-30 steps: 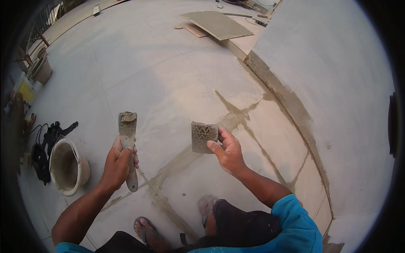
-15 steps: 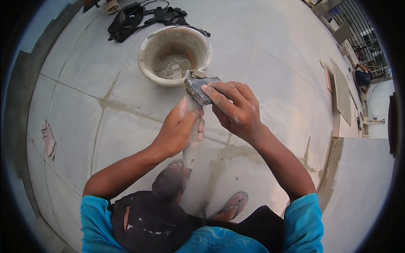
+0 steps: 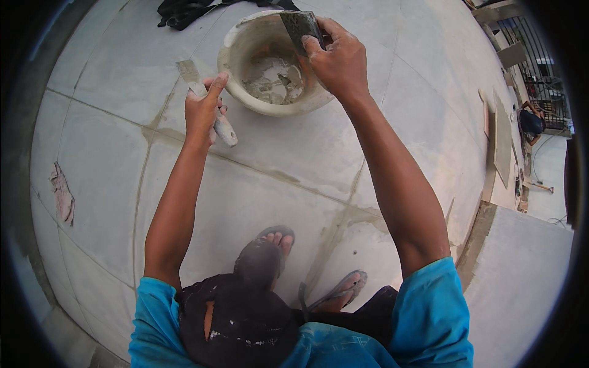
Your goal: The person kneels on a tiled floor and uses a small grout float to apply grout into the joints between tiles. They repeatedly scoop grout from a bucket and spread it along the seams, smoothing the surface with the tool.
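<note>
My left hand (image 3: 202, 110) is closed round the pale handle of a putty knife (image 3: 189, 72), whose blade points up and away from me, left of the bucket. In my right hand (image 3: 340, 61) a dark, flat rectangular spreader (image 3: 301, 30) is gripped between thumb and fingers, over the bucket's right rim. The round, pale bucket (image 3: 230, 83) stands on the floor ahead of me. Wet grey mortar (image 3: 273, 83) lies in its bottom, with lumps in it.
Large grey tiles (image 3: 276, 153) with smeared joints cover the floor. A pink rag (image 3: 61, 195) lies at left, black straps (image 3: 184, 13) beyond the bucket. Boards (image 3: 502, 141) lean at right, near another person (image 3: 531, 121). My sandalled feet (image 3: 279, 239) are below.
My hands have moved apart and away from me. The putty knife has gone left of the bucket; the spreader has left its blade and come over the bucket. The view has shifted.
</note>
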`<state>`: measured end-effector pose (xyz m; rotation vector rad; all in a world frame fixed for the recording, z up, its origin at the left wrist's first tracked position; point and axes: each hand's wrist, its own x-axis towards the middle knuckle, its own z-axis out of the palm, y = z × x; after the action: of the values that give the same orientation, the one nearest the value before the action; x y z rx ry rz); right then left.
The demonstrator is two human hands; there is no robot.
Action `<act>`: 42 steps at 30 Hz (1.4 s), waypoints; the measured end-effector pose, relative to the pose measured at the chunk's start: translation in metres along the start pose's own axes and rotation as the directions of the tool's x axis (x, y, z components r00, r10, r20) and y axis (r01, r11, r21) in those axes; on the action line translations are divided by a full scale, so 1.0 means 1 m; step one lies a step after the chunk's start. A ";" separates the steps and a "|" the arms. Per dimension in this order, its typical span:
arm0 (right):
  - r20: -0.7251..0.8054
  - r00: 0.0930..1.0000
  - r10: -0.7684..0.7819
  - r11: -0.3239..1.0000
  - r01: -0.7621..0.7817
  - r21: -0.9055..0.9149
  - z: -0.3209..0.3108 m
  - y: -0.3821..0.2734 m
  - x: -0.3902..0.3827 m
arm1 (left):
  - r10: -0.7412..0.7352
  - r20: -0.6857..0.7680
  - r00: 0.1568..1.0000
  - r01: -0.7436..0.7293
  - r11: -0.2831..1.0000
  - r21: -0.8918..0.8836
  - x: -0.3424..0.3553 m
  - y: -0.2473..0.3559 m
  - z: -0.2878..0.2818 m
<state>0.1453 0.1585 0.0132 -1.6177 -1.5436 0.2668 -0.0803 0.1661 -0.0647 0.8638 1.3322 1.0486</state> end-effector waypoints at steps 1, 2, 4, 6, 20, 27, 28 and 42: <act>0.001 1.000 -0.013 1.000 0.013 -0.017 -0.001 0.003 0.002 | -0.013 0.019 1.000 0.014 0.999 -0.038 0.002 -0.007 0.006; 0.001 1.000 -0.026 0.999 0.026 -0.032 -0.003 0.006 0.003 | -0.022 0.050 0.998 0.024 0.999 -0.041 0.000 -0.014 0.011; -0.014 1.000 0.023 0.999 -0.024 -0.042 -0.010 0.007 0.001 | -0.034 0.113 0.993 0.039 0.998 -0.043 -0.007 -0.024 0.022; -0.028 0.997 0.073 0.996 -0.074 -0.042 -0.020 0.004 -0.004 | -0.036 0.091 0.995 0.045 0.995 -0.091 -0.010 -0.028 0.030; -0.010 0.801 0.599 0.791 -0.593 -0.149 -0.002 0.059 -0.123 | 0.170 0.408 0.897 -0.261 0.949 0.178 -0.114 -0.019 0.054; -0.082 0.757 0.648 0.755 -0.652 -0.061 0.026 0.066 -0.128 | 0.184 0.502 0.845 -0.369 0.880 0.300 -0.113 -0.018 0.054; -0.069 0.775 0.628 0.773 -0.631 -0.055 0.030 0.066 -0.129 | 0.176 0.501 0.847 -0.362 0.882 0.301 -0.110 -0.018 0.053; 0.382 0.660 0.647 0.541 -0.751 0.379 0.030 0.074 -0.134 | 0.171 0.568 0.805 -0.368 0.895 0.252 -0.098 -0.010 0.058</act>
<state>0.1499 0.0618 -0.1087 -1.7125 -0.7302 1.2209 -0.0165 0.0757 -0.0373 1.5368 0.9335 0.7017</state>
